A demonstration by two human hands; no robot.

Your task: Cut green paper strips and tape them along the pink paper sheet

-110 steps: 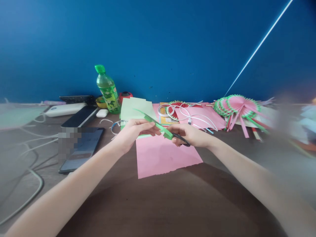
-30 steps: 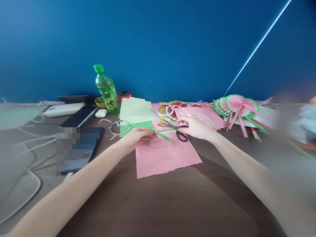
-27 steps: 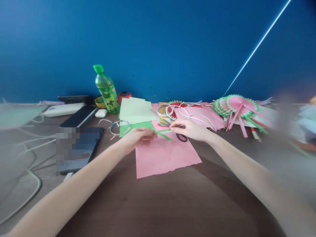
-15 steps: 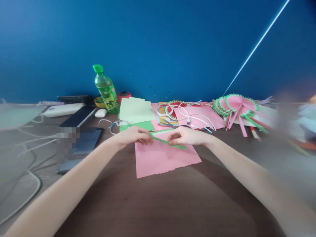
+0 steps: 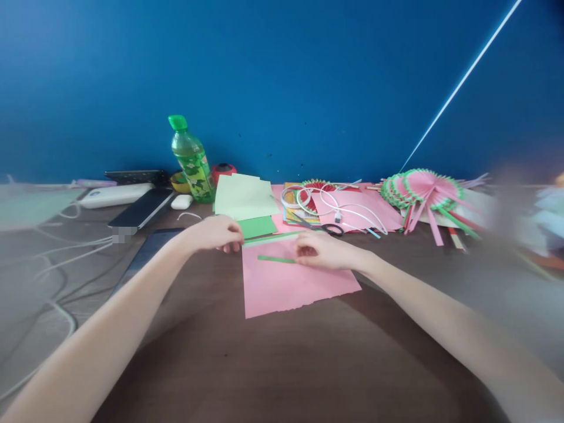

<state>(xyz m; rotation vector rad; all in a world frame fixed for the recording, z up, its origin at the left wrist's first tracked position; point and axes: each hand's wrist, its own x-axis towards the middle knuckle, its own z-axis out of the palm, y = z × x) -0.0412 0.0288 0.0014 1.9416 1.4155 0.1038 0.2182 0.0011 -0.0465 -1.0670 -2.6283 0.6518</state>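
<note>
A pink sheet of paper [image 5: 286,288] lies on the brown table, its lower edge ragged. Along its upper edge run a white and a green band [image 5: 271,237]. My right hand [image 5: 324,249] is over the sheet's upper right part, thumb and fingers pinched on a narrow green paper strip [image 5: 275,259] that points left across the pink. At the sheet's upper left corner is my left hand [image 5: 222,234], its fingers curled together; whether they grip the corner is hidden. Black-handled scissors [image 5: 332,229] lie just behind my right hand.
Pale green sheets [image 5: 247,197] and a darker green piece [image 5: 259,227] lie behind the pink sheet. A green bottle [image 5: 192,167] leans near the blue wall. White cable [image 5: 348,205] loops over more paper. Pink-green folded fans [image 5: 425,188] sit right; phones [image 5: 143,208] and cords lie left.
My left hand has moved left, off the green strip to the sheet's corner. My right hand keeps the strip, which now lies lower and shows a free left end.
</note>
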